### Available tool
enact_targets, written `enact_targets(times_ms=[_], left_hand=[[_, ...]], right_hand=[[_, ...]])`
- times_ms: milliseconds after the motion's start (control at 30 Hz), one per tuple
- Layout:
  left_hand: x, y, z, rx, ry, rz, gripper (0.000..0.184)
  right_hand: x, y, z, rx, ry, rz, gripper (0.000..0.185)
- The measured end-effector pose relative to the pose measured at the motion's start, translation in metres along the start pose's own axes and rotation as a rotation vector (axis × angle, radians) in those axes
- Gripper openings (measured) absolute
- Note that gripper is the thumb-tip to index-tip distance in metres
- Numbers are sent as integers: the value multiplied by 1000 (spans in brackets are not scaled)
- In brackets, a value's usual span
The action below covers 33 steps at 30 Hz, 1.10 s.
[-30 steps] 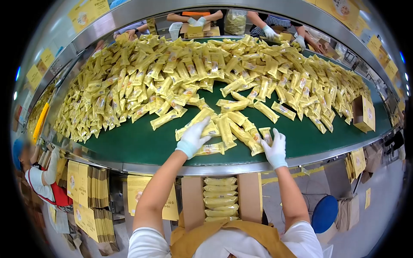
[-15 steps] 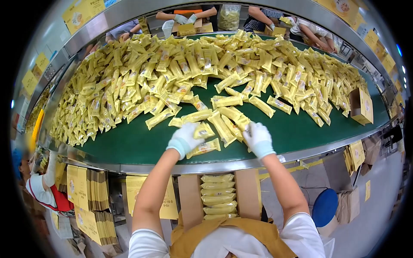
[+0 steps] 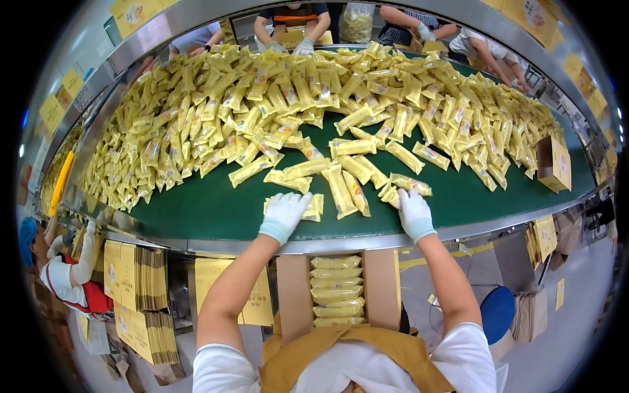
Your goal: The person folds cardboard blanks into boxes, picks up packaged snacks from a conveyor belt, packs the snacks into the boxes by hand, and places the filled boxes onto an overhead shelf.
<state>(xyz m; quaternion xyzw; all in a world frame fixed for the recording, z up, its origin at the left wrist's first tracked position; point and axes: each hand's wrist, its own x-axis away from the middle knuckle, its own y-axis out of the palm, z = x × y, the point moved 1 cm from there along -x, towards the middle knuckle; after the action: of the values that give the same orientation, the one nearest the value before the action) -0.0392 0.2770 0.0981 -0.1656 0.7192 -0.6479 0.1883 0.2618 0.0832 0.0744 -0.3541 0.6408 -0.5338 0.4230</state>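
Note:
My left hand (image 3: 285,215), in a white glove, lies over a yellow packet (image 3: 314,207) near the front edge of the green belt (image 3: 216,216). Its palm hides most of that packet and its grip cannot be made out. The gloved fingers of my right hand (image 3: 415,213) touch a yellow packet (image 3: 413,185), with another short packet end beside them. Between the hands several loose packets lie, one of them a long packet (image 3: 339,192). Below the belt edge, an open carton (image 3: 293,295) holds a row of packets (image 3: 336,283).
A large heap of packets (image 3: 216,111) covers the belt's far side. A small carton (image 3: 554,165) stands at the right. Flat cartons (image 3: 134,275) are stacked at the left, near a person in a red apron (image 3: 98,298). A blue stool (image 3: 498,314) is lower right. Co-workers' arms show across the belt.
My right hand has moved right, and a packet beside it now lies crosswise. My left hand has shifted slightly right over the near packets. Across the belt, a co-worker's hands have moved.

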Motion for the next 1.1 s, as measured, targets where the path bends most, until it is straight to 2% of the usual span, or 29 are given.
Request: enact_targets(times_ms=[33,67,133,167,267,300,400,533,567,600,667,700,800,867,933,1000,1033,1100], left_hand=[[6,12,-6,-35,33,66,50],[12,24,-8,-71,65,133,61],[26,10,6,-38,82,124,73],[31,4,11,-21,91,118,80],[35,0,6,7,105,-23,101],[30,-18,7,64,48,-149,102],[25,-14,0,97,48,-105,105],[25,-13,-3,69,82,-179,107],[27,-14,-4,102,75,-188,107],[27,-14,-4,124,53,-167,108],[32,-11,-4,166,-2,-133,108],[35,-4,-6,185,-54,-52,113],[44,1,-19,532,-338,73,112],[54,37,-38,949,-438,437,100],[71,-6,-25,1494,-459,364,92],[87,-46,0,1536,-349,344,86],[93,-61,14,1554,-315,320,89],[107,-91,47,1665,-156,257,105]], right_hand=[[5,-5,1,-81,40,-105,40],[12,-10,-2,-51,-33,-56,48],[26,-21,-15,7,-180,45,64],[31,-17,-22,67,-168,23,81],[43,-15,-31,156,-189,114,77],[44,-15,-30,112,-199,119,72],[44,-4,-14,5,-208,87,70],[34,-42,-10,-352,32,-141,74],[39,-53,-14,-533,76,-42,75],[46,-71,-24,-854,172,-32,69],[57,-88,-29,-1212,105,-80,73],[63,-95,-35,-1442,148,-156,73],[82,-133,-61,-1527,82,-277,67],[91,-140,-73,-1244,-115,-268,54],[94,-168,-101,-906,-381,-379,45],[101,-151,-122,-695,-670,-423,43],[104,-143,-134,-583,-723,-585,44],[118,-117,-152,-415,-838,-752,47]])
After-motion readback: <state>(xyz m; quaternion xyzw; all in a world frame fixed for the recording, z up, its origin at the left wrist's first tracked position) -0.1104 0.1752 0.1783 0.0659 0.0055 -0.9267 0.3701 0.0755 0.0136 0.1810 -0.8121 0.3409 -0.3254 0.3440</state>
